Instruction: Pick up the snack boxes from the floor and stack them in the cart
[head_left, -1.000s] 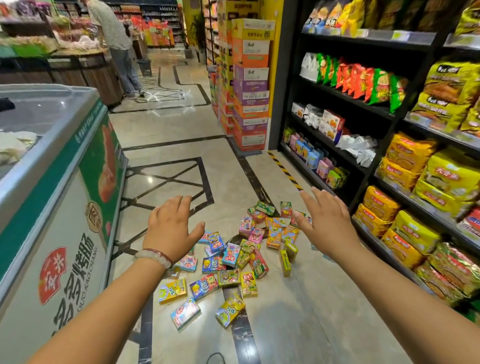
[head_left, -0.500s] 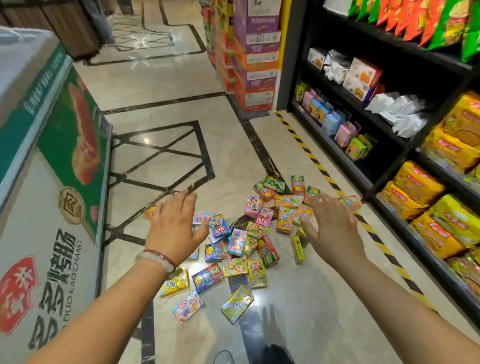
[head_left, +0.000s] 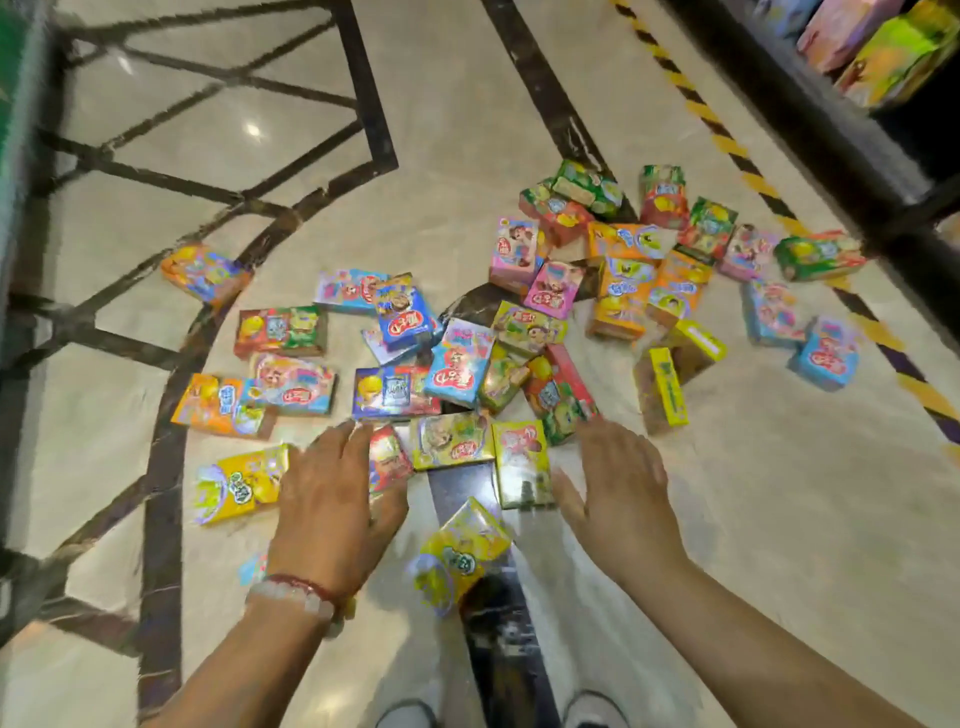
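Brightly printed snack boxes (head_left: 457, 364) lie scattered across our marble floor (head_left: 779, 519). Our left hand (head_left: 332, 509) and right hand (head_left: 618, 493), fingers spread and empty, have dropped closer to the pile than half a second ago.

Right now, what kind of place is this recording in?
Most likely a shop aisle. Many colourful snack boxes lie scattered on a polished tiled floor, a dark shelf unit holding packaged goods stands at right, and yellow-black hazard tape runs along its base.
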